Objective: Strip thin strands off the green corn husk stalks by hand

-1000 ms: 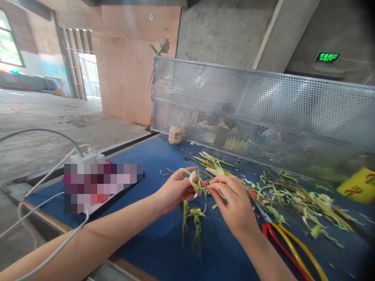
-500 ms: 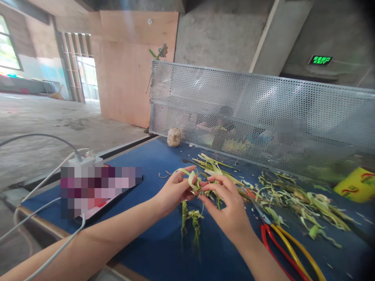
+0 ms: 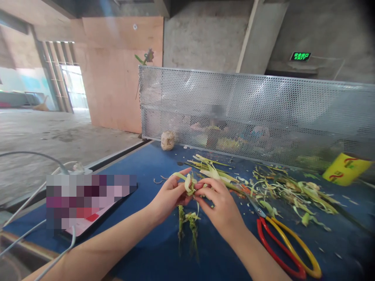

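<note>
My left hand (image 3: 168, 197) and my right hand (image 3: 218, 205) meet above the blue table (image 3: 152, 164), both pinching a small woven piece of green and pale leaf strips (image 3: 191, 186). Two thin plaited tails (image 3: 187, 230) of the piece hang down onto the blue surface below my fingers. Fingers of both hands are closed on the strips. Scissors with red and yellow handles (image 3: 285, 248) lie on the table just right of my right wrist.
A heap of loose leaf strips (image 3: 287, 193) spreads across the table's right half. A perforated metal screen (image 3: 263, 113) stands along the far edge, with a person behind it. A pale ball (image 3: 167, 140), a yellow container (image 3: 345, 168), a tablet (image 3: 88, 201) and white cables (image 3: 35, 195) lie around.
The view has shifted right and slightly down. Both hands stay pinched on the woven piece, fingers working it closer together.
</note>
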A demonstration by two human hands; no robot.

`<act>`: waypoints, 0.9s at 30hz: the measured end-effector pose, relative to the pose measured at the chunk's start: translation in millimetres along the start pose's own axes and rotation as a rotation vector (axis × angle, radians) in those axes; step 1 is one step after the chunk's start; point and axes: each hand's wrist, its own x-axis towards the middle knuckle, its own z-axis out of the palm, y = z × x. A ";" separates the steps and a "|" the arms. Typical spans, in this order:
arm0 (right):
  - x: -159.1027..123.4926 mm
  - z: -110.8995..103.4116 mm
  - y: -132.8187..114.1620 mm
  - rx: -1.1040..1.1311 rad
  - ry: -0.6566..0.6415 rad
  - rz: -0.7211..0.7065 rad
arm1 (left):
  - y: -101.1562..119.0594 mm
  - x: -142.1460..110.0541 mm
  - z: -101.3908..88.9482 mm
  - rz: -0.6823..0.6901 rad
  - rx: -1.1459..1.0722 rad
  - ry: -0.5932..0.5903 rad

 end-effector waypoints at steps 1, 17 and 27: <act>0.2 -0.6 -1.2 0.005 -0.015 0.009 | -0.2 -0.1 0.1 0.007 -0.004 -0.006; 0.8 -4.2 4.4 0.213 -0.105 0.296 | 15.4 -1.1 -6.0 0.161 -0.208 -0.014; 3.4 -18.2 10.3 0.313 0.006 0.250 | 24.9 1.9 -11.0 0.223 -0.312 0.014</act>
